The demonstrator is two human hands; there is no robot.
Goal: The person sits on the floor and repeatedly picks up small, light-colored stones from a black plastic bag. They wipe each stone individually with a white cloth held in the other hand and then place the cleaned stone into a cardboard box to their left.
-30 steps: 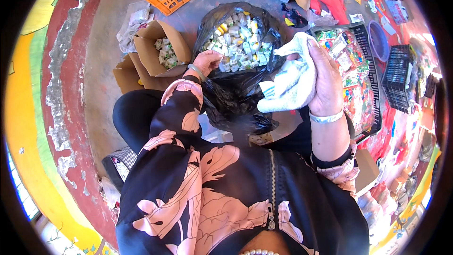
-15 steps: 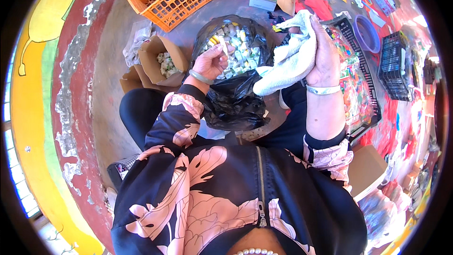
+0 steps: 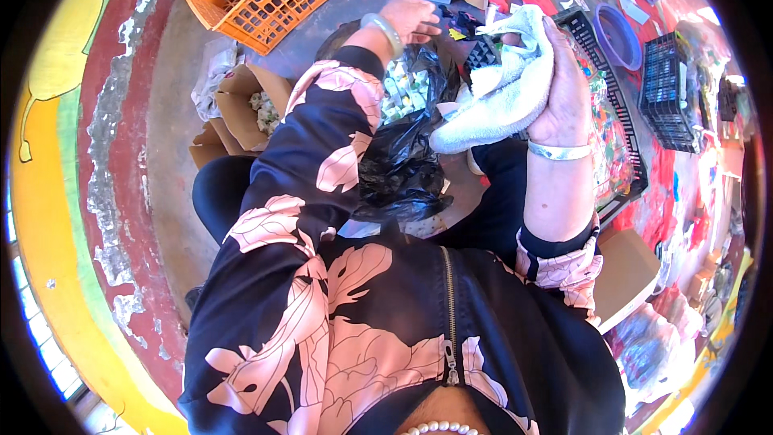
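Observation:
My right hand [image 3: 561, 90] is closed on a white towel [image 3: 499, 117], bunched and hanging to the left from the palm. A black plastic bag [image 3: 403, 173] stands open between my legs. Inside it lie many small pale blocks [image 3: 405, 89], white, greenish and bluish. My left hand [image 3: 409, 19] reaches over the bag's far side with fingers stretched to the right, and I see nothing in them. My left sleeve covers part of the bag. Just right of that hand, dark small items with a yellow piece [image 3: 456, 34] lie near the towel.
An orange crate [image 3: 270, 0] stands at the far left. Cardboard boxes [image 3: 241, 105] with pale contents sit left of the bag. A black crate [image 3: 624, 133] of colourful packets is on the right, with a purple basin [image 3: 618, 36] and another dark crate [image 3: 670, 93] beyond.
My left hand has moved from above the blocks, where it pinched a small white piece, forward and right past the bag's far rim. The right hand keeps the towel in nearly the same place.

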